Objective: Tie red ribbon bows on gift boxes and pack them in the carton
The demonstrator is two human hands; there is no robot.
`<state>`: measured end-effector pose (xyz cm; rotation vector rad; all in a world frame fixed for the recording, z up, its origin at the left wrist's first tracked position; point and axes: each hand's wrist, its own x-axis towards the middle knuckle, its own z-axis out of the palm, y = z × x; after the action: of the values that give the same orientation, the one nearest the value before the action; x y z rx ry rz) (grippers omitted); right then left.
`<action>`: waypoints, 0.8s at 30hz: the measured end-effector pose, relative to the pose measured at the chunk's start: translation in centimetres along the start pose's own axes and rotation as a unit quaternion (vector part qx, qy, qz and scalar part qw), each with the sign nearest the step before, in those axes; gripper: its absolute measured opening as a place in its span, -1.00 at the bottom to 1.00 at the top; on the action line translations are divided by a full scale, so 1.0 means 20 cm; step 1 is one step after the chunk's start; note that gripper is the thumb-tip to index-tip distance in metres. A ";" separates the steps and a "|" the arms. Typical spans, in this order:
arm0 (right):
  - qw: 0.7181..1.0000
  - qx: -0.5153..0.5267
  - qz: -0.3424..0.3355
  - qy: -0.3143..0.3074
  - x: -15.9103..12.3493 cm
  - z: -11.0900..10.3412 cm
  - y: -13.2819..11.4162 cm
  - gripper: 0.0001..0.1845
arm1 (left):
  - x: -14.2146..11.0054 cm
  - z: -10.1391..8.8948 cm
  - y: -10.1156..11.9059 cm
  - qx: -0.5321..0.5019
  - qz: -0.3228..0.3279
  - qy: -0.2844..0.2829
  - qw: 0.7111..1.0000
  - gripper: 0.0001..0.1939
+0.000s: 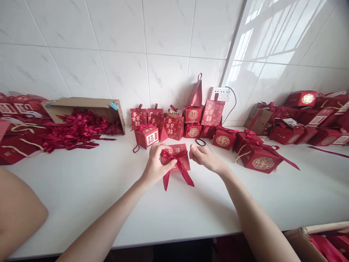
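Note:
A small red gift box [185, 165] with pale Chinese lettering is just above the white table, in front of me. Across its top lies a dark red ribbon bow [174, 155], its two tails hanging toward me. My left hand [158, 162] grips the box from the left, thumb pressed on the bow's knot. At the box's right edge is my right hand [204, 158], fingers curled in and thumb raised. Its fingertips are partly hidden, so I cannot tell whether anything is in them.
Finished-looking red boxes [174, 125] stand along the tiled wall. A cardboard box [81, 103] spills red ribbons [79, 129] at left. More boxes [263, 158] sit at right, near a power socket [220, 94]. Someone's bare limb [19, 211] shows at lower left; an open carton [305, 236], lower right.

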<state>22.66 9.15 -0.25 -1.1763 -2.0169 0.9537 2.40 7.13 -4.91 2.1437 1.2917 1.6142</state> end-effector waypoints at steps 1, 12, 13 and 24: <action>1.000 0.014 -0.009 0.021 0.00 0.04 -0.02 -0.31 | 0.00 0.01 0.00 -0.008 -0.007 0.005 1.000 -0.64; 0.996 0.011 -0.013 0.084 0.01 0.14 -0.03 -0.80 | -0.01 0.01 -0.03 -0.075 -0.064 -0.005 0.995 -0.55; 0.996 0.009 -0.017 0.083 0.01 0.14 -0.03 -0.82 | -0.01 0.02 -0.03 -0.081 -0.068 -0.002 0.994 -0.60; 0.988 -0.037 -0.039 0.146 0.03 0.18 0.01 -0.55 | -0.01 0.00 0.00 -0.005 -0.049 0.044 0.998 -0.84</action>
<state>19.71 8.88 -2.32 -1.1921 -1.8600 0.6317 2.43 7.09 -5.09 1.9922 1.3881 1.6878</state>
